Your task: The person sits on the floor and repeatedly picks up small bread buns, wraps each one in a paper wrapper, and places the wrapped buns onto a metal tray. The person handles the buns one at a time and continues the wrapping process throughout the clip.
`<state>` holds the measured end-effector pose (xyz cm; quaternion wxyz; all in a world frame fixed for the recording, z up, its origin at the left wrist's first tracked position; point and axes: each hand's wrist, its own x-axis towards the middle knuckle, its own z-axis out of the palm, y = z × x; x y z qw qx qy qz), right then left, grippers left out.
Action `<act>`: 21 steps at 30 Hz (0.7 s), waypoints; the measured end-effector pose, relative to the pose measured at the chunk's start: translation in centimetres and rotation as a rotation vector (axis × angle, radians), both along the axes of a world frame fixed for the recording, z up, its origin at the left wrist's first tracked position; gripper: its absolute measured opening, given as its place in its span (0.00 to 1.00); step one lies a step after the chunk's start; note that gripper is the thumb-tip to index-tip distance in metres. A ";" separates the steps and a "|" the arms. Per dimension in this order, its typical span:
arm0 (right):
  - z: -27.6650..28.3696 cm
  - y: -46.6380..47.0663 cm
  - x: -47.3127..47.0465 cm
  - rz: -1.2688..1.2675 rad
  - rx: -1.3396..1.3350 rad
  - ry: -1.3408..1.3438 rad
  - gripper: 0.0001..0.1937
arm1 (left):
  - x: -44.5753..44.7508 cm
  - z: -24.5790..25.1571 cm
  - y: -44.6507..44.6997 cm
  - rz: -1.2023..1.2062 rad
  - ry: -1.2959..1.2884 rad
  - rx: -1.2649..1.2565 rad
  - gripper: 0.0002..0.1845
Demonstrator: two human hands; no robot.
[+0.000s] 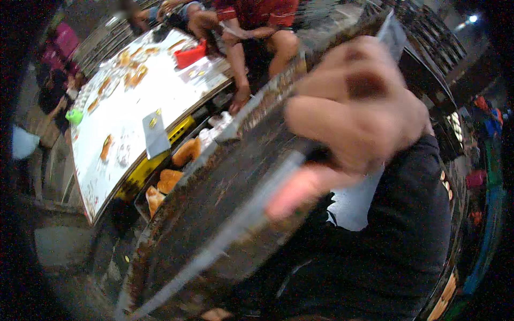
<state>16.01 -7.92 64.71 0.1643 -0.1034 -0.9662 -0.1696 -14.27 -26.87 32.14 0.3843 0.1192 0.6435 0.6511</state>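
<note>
My right hand (353,108), large and blurred, reaches in from the right in a dark sleeve. Its fingers are curled over a long, dark metal tray (209,208), and its thumb lies beside the tray's pale rim. Motion blur hides whether it grips the rim. The tray slants from lower left to upper right, with a stained, worn surface. Just below the hand shows a pale grey sheet-like surface (353,206); what it belongs to is unclear. My left hand is out of view. A small tan thing (216,314) at the bottom edge cannot be made out.
Beyond the tray stands a white-topped table (120,100) with bread pieces, a red container (190,55) and a flat metal sheet (156,134). Bread rolls (168,180) lie between table and tray. A person in red (257,16) reaches down there; other people sit around the table.
</note>
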 end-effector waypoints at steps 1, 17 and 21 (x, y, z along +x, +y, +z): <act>-0.9 0.1 1.2 0.096 0.107 0.152 0.30 | 0.3 0.4 0.6 -0.017 -0.056 0.037 0.22; 1.7 -14.3 26.6 -1.091 0.425 0.705 0.24 | 26.1 18.3 20.9 -1.251 -0.442 0.434 0.20; 2.0 -11.9 19.9 -1.161 0.401 0.508 0.27 | 32.0 15.8 18.5 -1.941 -0.368 0.679 0.26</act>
